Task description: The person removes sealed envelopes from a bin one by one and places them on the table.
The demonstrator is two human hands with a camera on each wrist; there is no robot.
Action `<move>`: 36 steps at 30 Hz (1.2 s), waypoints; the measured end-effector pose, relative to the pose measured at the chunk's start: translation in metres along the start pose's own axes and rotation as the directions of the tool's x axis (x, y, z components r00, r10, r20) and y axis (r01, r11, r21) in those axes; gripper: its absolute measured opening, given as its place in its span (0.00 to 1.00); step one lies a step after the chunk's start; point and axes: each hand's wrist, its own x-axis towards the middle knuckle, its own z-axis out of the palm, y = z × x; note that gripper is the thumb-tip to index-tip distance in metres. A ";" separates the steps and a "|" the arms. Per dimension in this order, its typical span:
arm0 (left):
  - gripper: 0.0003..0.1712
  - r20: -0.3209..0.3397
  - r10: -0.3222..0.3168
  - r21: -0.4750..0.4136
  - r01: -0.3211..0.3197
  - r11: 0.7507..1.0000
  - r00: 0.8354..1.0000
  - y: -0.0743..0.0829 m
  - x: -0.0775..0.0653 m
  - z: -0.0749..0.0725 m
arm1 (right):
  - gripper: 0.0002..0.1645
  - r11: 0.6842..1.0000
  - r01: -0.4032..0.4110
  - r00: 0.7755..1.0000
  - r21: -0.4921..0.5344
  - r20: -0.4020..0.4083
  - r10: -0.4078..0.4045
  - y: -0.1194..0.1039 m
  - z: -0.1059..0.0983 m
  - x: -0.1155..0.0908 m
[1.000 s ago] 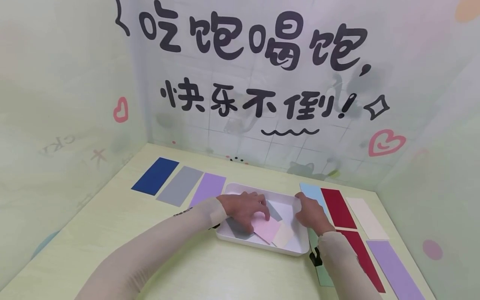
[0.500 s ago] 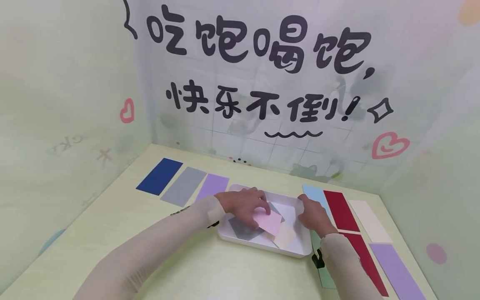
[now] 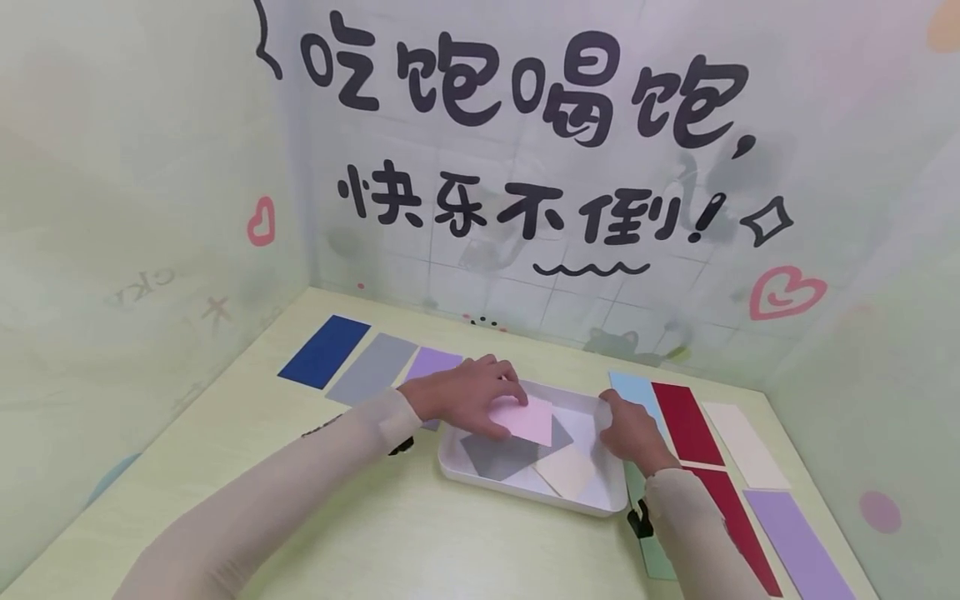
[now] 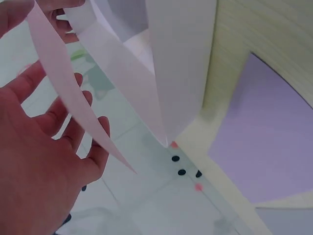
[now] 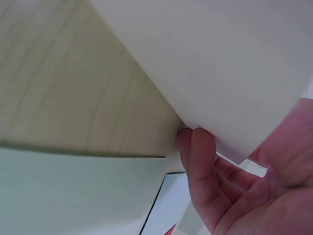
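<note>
My left hand (image 3: 465, 393) pinches a pink card (image 3: 531, 422) between thumb and fingers over the white tray (image 3: 517, 493). In the left wrist view the pink card (image 4: 68, 90) bows slightly and stands above the tray's wall (image 4: 181, 54). A grey card (image 3: 498, 460) and a cream card (image 3: 573, 473) lie in the tray, the grey one partly hidden under the pink. My right hand (image 3: 630, 427) grips the tray's right side. From the right wrist, its fingers (image 5: 200, 156) curl at the tray's lower edge.
On the left of the table lie a dark blue card (image 3: 325, 352), a grey card (image 3: 372, 367) and a purple card (image 3: 435, 362). Right of the tray are light blue (image 3: 633, 387), red (image 3: 688, 423), white (image 3: 746, 444), green (image 3: 654, 550) and purple cards (image 3: 797, 537). Printed curtains enclose the table.
My left hand has lifted the pink card and drawn it up and left, uncovering more of the grey and cream cards. The right hand stays on the tray; the view has shifted slightly.
</note>
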 end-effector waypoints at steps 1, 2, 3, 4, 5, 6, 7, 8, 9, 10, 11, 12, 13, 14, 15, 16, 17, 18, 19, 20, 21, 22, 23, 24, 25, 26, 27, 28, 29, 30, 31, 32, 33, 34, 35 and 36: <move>0.28 -0.015 -0.013 -0.003 0.013 1.000 1.000 -0.002 -0.004 -0.002 | 0.37 1.000 0.002 1.000 0.002 0.001 -0.002 0.000 0.000 0.000; 0.28 -0.030 -0.028 -0.003 0.028 1.000 0.999 -0.004 -0.009 -0.004 | 0.37 1.000 0.001 1.000 0.005 0.001 -0.001 0.000 0.000 0.000; 0.28 -0.045 -0.044 -0.003 0.044 0.999 0.998 -0.006 -0.013 -0.005 | 0.37 1.000 0.001 1.000 0.007 0.001 -0.001 0.001 -0.001 0.000; 0.28 -0.062 -0.057 -0.005 0.057 0.998 0.996 -0.009 -0.018 -0.007 | 0.37 1.000 0.001 1.000 0.009 0.001 -0.001 0.001 -0.001 0.000; 0.28 -0.078 -0.071 -0.012 0.070 0.997 0.994 -0.012 -0.023 -0.009 | 0.37 1.000 0.004 1.000 0.011 0.002 -0.004 0.001 -0.001 0.000; 0.29 -0.093 -0.085 -0.014 0.084 0.996 0.992 -0.015 -0.029 -0.010 | 0.36 1.000 0.006 1.000 0.012 0.003 -0.006 0.002 -0.001 0.000; 0.29 -0.111 -0.095 -0.022 0.093 0.995 0.989 -0.018 -0.035 -0.012 | 0.36 1.000 0.010 1.000 0.010 0.004 -0.010 0.001 -0.001 0.000; 0.29 -0.129 -0.109 -0.033 0.106 0.994 0.986 -0.022 -0.041 -0.014 | 0.36 1.000 0.011 1.000 0.010 0.003 -0.011 0.001 -0.001 0.000; 0.29 -0.146 -0.120 -0.042 0.115 0.993 0.982 -0.025 -0.048 -0.016 | 0.36 1.000 0.013 1.000 0.009 0.004 -0.013 0.001 -0.001 0.000; 0.29 -0.163 -0.130 -0.049 0.123 0.991 0.978 -0.028 -0.054 -0.017 | 0.36 1.000 0.015 1.000 0.008 0.004 -0.015 0.001 -0.001 0.000; 0.28 -0.179 -0.141 -0.058 0.133 0.989 0.974 -0.032 -0.061 -0.019 | 0.36 1.000 0.017 1.000 0.006 0.003 -0.017 0.001 -0.001 0.000; 0.28 -0.192 -0.158 -0.061 0.149 0.987 0.969 -0.036 -0.067 -0.020 | 0.36 1.000 0.019 1.000 0.006 0.002 -0.019 0.001 -0.001 0.000; 0.28 -0.205 -0.175 -0.065 0.165 0.984 0.963 -0.039 -0.073 -0.021 | 0.36 1.000 0.019 1.000 0.006 0.001 -0.019 0.001 -0.001 0.001; 0.28 -0.214 -0.195 -0.068 0.185 0.980 0.957 -0.042 -0.080 -0.021 | 0.36 1.000 0.022 1.000 0.006 0.002 -0.022 0.001 -0.002 0.001; 0.28 -0.221 -0.215 -0.074 0.204 0.976 0.951 -0.045 -0.087 -0.023 | 0.36 1.000 0.023 1.000 0.007 0.002 -0.023 0.002 -0.001 0.001; 0.28 -0.225 -0.238 -0.079 0.226 0.971 0.945 -0.047 -0.093 -0.024 | 0.36 1.000 0.025 1.000 0.008 0.003 -0.025 0.002 -0.001 0.001; 0.29 -0.227 -0.263 -0.082 0.251 0.965 0.938 -0.049 -0.100 -0.025 | 0.36 1.000 0.026 1.000 0.009 0.004 -0.026 0.002 -0.001 0.001; 0.30 -0.226 -0.291 -0.083 0.280 0.956 0.930 -0.050 -0.107 -0.026 | 0.36 1.000 0.027 1.000 0.011 0.006 -0.027 0.002 -0.001 0.001; 0.31 -0.226 -0.315 -0.080 0.305 0.949 0.922 -0.051 -0.114 -0.027 | 0.35 1.000 0.029 1.000 0.010 0.006 -0.029 0.003 -0.001 0.002; 0.32 -0.222 -0.341 -0.075 0.333 0.940 0.913 -0.052 -0.121 -0.028 | 0.35 1.000 0.030 1.000 0.010 0.007 -0.030 0.003 -0.001 0.002; 0.33 -0.217 -0.368 -0.071 0.362 0.930 0.904 -0.052 -0.127 -0.029 | 0.35 1.000 0.028 1.000 0.010 0.006 -0.028 0.003 0.000 0.001; 0.34 -0.215 -0.391 -0.063 0.387 0.920 0.895 -0.052 -0.134 -0.029 | 0.35 1.000 0.030 1.000 0.008 0.005 -0.030 0.003 0.000 0.001; 0.35 -0.212 -0.413 -0.059 0.410 0.910 0.886 -0.052 -0.141 -0.030 | 0.35 1.000 0.031 1.000 0.007 0.004 -0.031 0.003 0.000 0.001; 0.35 -0.211 -0.432 -0.062 0.430 0.901 0.877 -0.052 -0.148 -0.031 | 0.34 0.999 0.033 0.999 0.006 0.003 -0.033 0.002 0.000 0.001; 0.35 -0.216 -0.447 -0.061 0.445 0.893 0.868 -0.053 -0.154 -0.030 | 0.34 0.999 0.034 0.999 0.005 0.002 -0.034 0.002 -0.001 0.001; 0.34 -0.221 -0.458 -0.064 0.456 0.888 0.861 -0.053 -0.160 -0.029 | 0.34 0.999 0.034 0.999 0.005 0.005 -0.034 0.002 -0.001 0.001; 0.34 -0.226 -0.468 -0.071 0.465 0.883 0.854 -0.054 -0.166 -0.028 | 0.34 0.999 0.035 0.999 0.004 0.004 -0.035 0.002 -0.001 0.001; 0.34 -0.232 -0.478 -0.078 0.473 0.877 0.847 -0.055 -0.172 -0.026 | 0.34 0.999 0.034 0.999 0.003 0.006 -0.034 0.002 -0.001 0.001; 0.34 -0.233 -0.489 -0.085 0.483 0.871 0.841 -0.056 -0.177 -0.025 | 0.34 0.999 0.032 0.999 0.004 0.008 -0.032 0.002 -0.001 0.001; 0.33 -0.237 -0.500 -0.084 0.496 0.864 0.833 -0.057 -0.183 -0.023 | 0.34 1.000 0.031 0.999 0.003 0.009 -0.031 0.002 -0.001 0.001; 0.34 -0.233 -0.517 -0.085 0.513 0.854 0.823 -0.059 -0.187 -0.022 | 0.34 1.000 0.027 1.000 0.002 0.012 -0.027 0.002 -0.001 0.001; 0.34 -0.224 -0.537 -0.090 0.531 0.842 0.813 -0.060 -0.192 -0.020 | 0.34 1.000 0.024 1.000 0.001 0.012 -0.024 0.002 -0.001 0.001; 0.35 -0.216 -0.557 -0.093 0.551 0.829 0.802 -0.061 -0.196 -0.020 | 0.34 1.000 0.023 1.000 0.000 0.012 -0.023 0.002 0.000 0.002; 0.36 -0.209 -0.576 -0.092 0.570 0.816 0.790 -0.063 -0.200 -0.019 | 0.35 1.000 0.021 1.000 -0.001 0.014 -0.021 0.003 0.000 0.002; 0.36 -0.201 -0.595 -0.092 0.589 0.803 0.779 -0.064 -0.204 -0.018 | 0.35 1.000 0.021 1.000 -0.002 0.014 -0.021 0.003 0.000 0.002; 0.37 -0.195 -0.613 -0.091 0.608 0.789 0.766 -0.065 -0.207 -0.017 | 0.35 1.000 0.022 1.000 -0.004 0.014 -0.022 0.003 0.000 0.003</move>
